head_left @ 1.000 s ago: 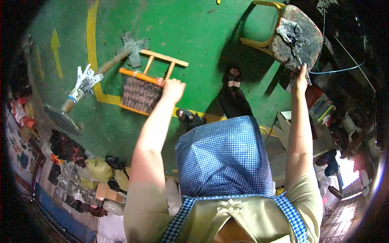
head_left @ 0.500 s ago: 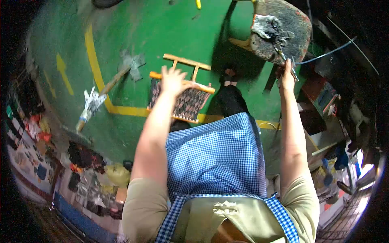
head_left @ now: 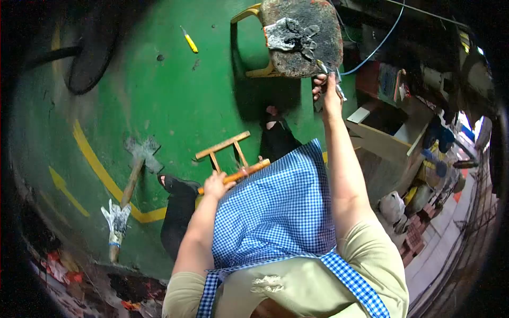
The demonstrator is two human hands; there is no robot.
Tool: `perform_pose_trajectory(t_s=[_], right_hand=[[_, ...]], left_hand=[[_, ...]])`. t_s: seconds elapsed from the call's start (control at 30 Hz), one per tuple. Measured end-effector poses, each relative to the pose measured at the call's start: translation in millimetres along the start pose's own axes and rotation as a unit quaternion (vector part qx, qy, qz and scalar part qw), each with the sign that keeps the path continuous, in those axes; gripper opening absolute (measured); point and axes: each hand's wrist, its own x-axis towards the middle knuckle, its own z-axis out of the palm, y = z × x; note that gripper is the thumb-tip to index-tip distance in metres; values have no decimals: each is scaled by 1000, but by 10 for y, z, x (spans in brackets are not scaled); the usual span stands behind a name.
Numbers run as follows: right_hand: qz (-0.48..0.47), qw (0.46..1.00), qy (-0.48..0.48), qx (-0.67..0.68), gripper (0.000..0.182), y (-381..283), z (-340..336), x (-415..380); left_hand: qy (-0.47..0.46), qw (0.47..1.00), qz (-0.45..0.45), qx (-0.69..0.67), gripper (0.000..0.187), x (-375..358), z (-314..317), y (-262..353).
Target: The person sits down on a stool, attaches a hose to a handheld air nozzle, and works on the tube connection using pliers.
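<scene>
My left hand (head_left: 216, 184) is wrapped round the end of an orange-brown rail on a small wooden chair (head_left: 222, 146). Its ladder-like back points away from me, and my blue checked apron (head_left: 275, 201) covers its woven part. Out to the right, my right hand (head_left: 327, 90) grips a slim metal tool (head_left: 339, 85) with a thin blue hose (head_left: 377, 47) running from it. The tool's tip reaches the near edge of a worn, dirty stool (head_left: 294, 63). A grey-white work glove (head_left: 281, 34) with blackened fingers lies on that seat.
A yellow cutter knife (head_left: 189, 41) lies on the green floor. To the left, a wooden post (head_left: 132, 183) with a taped cross-shaped base has a white glove (head_left: 116, 217) on it. A wooden box (head_left: 389, 135) stands right of my arm; a dark round object is upper left.
My left hand has come down from above the chair onto its rail. The chair sits closer to my lap, its woven part now under the apron. The view has turned rightward.
</scene>
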Motion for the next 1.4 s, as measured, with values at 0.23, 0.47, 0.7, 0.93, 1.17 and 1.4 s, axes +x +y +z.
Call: perform_pose_trajectory(t_s=[0.23, 0.47, 0.7, 0.93, 1.17, 1.4], right_hand=[[-56, 995, 48, 70, 48, -39, 328, -116], [-129, 982, 83, 106, 51, 240, 408, 71], [-138, 983, -3, 119, 51, 472, 279, 72], [-125, 985, -67, 99, 53, 561, -109, 112], [-128, 984, -85, 94, 54, 535, -245, -87], [-159, 978, -70, 113, 56, 451, -291, -370]], left_hand=[[-136, 979, -31, -147, 43, 458, 669, -266], [-47, 976, -50, -206, 43, 783, 836, -639], [82, 959, -72, -262, 43, 644, 894, -775], [222, 950, -19, -220, 44, -431, -87, 151], [465, 825, 167, -273, 23, -2042, -932, 958], [439, 726, 322, -420, 31, -1599, -1392, 1387]])
